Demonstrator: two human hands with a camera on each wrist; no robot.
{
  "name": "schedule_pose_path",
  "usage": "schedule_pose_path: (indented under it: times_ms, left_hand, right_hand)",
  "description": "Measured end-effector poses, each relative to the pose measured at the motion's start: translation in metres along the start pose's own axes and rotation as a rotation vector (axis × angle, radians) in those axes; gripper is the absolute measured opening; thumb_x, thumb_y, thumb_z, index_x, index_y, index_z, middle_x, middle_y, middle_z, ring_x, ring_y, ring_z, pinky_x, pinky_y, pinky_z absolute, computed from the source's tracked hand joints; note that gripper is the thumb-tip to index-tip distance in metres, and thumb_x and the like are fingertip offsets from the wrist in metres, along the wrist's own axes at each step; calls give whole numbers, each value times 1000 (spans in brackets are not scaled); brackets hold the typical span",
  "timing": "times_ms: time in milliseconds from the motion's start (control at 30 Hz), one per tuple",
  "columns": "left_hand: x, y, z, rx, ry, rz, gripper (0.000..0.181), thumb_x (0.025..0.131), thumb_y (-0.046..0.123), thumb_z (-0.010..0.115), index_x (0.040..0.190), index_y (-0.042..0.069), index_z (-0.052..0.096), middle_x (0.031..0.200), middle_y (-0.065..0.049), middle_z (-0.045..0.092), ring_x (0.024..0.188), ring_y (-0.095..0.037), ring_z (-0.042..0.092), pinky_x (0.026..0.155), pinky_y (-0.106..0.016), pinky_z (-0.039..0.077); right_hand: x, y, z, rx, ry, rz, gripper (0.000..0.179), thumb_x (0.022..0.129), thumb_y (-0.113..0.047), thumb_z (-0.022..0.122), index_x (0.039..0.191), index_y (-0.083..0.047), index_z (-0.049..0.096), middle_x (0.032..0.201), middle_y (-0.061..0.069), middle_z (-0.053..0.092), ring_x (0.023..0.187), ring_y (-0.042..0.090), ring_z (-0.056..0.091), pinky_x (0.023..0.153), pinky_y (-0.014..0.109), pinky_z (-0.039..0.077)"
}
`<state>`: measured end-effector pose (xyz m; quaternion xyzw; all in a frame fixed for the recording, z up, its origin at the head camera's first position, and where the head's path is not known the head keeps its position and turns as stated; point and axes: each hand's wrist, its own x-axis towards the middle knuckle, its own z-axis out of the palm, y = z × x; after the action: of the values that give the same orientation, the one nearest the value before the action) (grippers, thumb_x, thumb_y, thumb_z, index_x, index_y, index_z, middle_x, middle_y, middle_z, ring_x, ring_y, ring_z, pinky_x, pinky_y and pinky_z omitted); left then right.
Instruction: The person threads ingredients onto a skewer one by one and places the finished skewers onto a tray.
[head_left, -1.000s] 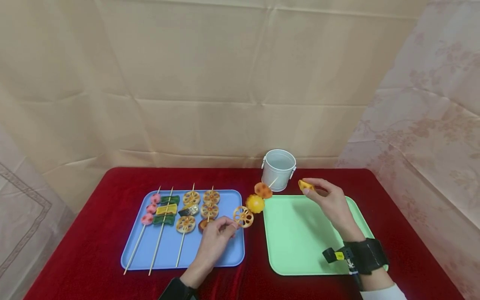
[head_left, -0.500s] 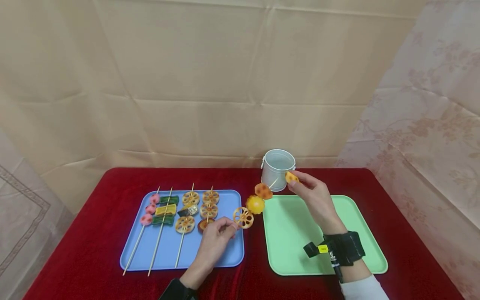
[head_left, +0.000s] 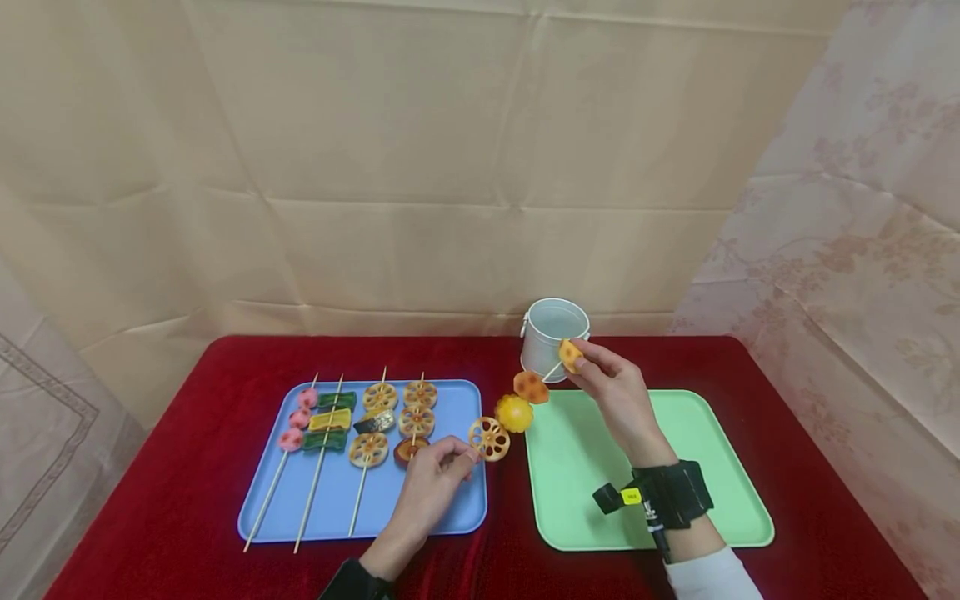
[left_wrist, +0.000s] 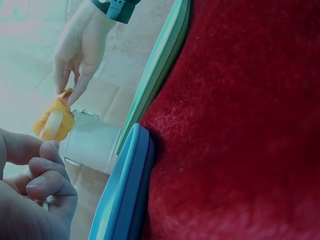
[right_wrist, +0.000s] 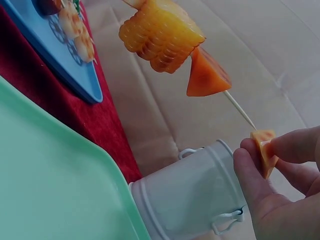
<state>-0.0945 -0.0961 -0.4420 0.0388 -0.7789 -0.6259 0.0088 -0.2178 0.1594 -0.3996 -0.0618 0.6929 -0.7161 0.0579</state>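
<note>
My left hand [head_left: 429, 487] pinches the lower end of a bamboo skewer [head_left: 553, 372], which slants up to the right over the gap between two trays. Threaded on it are a lotus root slice [head_left: 489, 439], a corn piece [head_left: 514, 413] and an orange wedge [right_wrist: 208, 76]. Thumb and fingers of my right hand [head_left: 621, 404] pinch a small yellow-orange wedge [right_wrist: 264, 145] at the skewer's bare tip. The tip meets this wedge in the right wrist view; whether it has gone in I cannot tell. In the left wrist view, the corn piece [left_wrist: 62, 125] hides much of the skewer.
A blue tray [head_left: 405, 521] at left bears several filled skewers with pink balls, green and yellow pieces, and lotus slices. At right lies a green tray [head_left: 577, 492], under my right arm. Behind it stands a white bucket [head_left: 540, 346]. Red cloth [head_left: 180, 492] covers the table.
My right hand has moved left from above the green tray, bringing the small wedge to the skewer's tip. My left hand has stayed nearly still; the skewer's upper part has shifted slightly right.
</note>
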Motion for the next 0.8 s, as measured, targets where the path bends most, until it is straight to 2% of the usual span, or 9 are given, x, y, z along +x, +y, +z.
schedule_pose_path:
  times_ms: [267,600,800]
  left_hand:
    - [-1,1,1,4,-4,1,14,96,14,67,95,1,74,73,-3,64,67,-12,54,65,-24,42]
    - [-1,2,-1,22,1,6,14,96,16,67,92,3,74,72,-2,64,69,-13,56,67,-25,43]
    - [-1,3,-1,20,-4,-7,14,96,16,67,93,4,74,72,-2,64,68,-13,55,66,-25,42]
  right_hand:
    - [-2,-1,1,-46,-13,21,45,106,-18,61,148,-5,54,142,15,51,122,26,58,105,38,47]
    - [-4,-1,-1,-182,-47,5,43,102,-27,67,142,-12,61,137,13,58,119,30,61,97,31,53]
    - [-2,2,-1,-164,-105,8,52,100,-25,70,147,-13,54,140,13,52,123,31,56,95,28,54]
